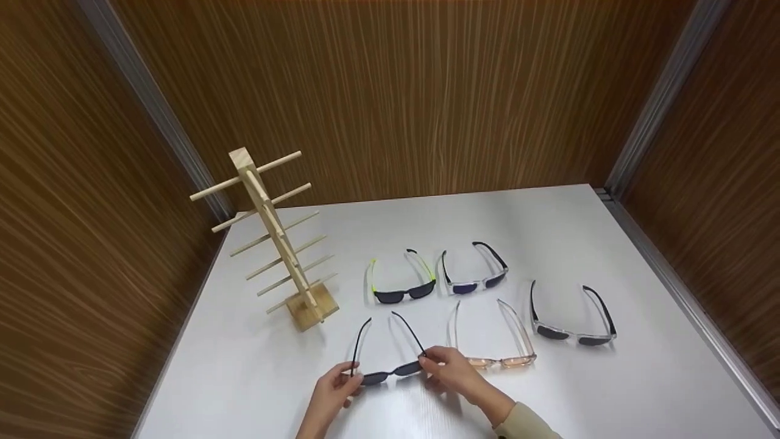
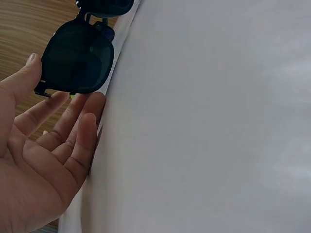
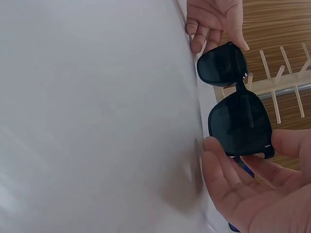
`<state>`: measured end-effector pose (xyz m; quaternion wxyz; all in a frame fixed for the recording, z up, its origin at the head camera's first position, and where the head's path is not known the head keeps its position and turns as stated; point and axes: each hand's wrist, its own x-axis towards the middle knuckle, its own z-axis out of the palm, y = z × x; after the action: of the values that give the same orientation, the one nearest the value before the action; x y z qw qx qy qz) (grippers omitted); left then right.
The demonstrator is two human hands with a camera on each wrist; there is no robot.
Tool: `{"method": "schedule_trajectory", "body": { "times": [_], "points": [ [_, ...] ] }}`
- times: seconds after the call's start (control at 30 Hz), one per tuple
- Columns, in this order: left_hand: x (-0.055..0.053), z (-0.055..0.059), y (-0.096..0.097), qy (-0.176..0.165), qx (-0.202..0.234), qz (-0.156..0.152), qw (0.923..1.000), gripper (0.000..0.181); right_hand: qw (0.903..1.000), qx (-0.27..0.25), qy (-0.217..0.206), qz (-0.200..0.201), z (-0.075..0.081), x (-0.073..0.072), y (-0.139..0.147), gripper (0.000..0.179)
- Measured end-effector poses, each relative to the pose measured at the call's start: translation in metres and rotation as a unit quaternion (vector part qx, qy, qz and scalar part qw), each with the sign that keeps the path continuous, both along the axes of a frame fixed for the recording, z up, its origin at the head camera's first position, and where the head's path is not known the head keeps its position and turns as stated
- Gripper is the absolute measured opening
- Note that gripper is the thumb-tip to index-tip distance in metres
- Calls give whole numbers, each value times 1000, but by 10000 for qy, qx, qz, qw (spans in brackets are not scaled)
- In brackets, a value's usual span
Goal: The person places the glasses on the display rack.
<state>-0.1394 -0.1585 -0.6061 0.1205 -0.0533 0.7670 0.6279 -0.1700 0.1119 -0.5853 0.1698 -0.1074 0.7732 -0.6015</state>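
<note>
Black sunglasses [image 1: 390, 372] with dark lenses are held between both hands near the front of the white table, temples unfolded and pointing away from the person. My left hand [image 1: 332, 391] pinches the left end of the frame by the hinge. At the other end, my right hand [image 1: 452, 372] pinches the right hinge corner. The right wrist view shows the dark lenses [image 3: 240, 124] from the front, with a thumb and fingers at each end. In the left wrist view one lens [image 2: 77, 58] sits between thumb and fingers.
A wooden peg rack [image 1: 274, 228] stands at the left. Behind the hands lie yellow-green-armed sunglasses [image 1: 390, 297] and clear-framed sunglasses [image 1: 465, 288]. Pink-tinted glasses [image 1: 518, 361] lie close beside the right hand, and another clear-framed pair [image 1: 573, 335] farther right. Wood-grain panels [image 1: 426, 103] enclose the table.
</note>
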Motion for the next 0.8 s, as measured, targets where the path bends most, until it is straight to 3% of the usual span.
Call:
{"method": "schedule_trajectory", "body": {
  "times": [0.2, 0.47, 0.8],
  "points": [
    [1, 6, -3, -165, -97, 78, 9998, 48, 9997, -64, 230, -93, 3, -4, -5, 32],
    [7, 14, -9, -406, -44, 158, 9990, 50, 9991, -415, 35, -56, 4, -7, -10, 35],
    [12, 21, -21, -373, 110, 409, 9984, 57, 9989, -386, 247, 88, 18, -14, -25, 40]
  ]
}}
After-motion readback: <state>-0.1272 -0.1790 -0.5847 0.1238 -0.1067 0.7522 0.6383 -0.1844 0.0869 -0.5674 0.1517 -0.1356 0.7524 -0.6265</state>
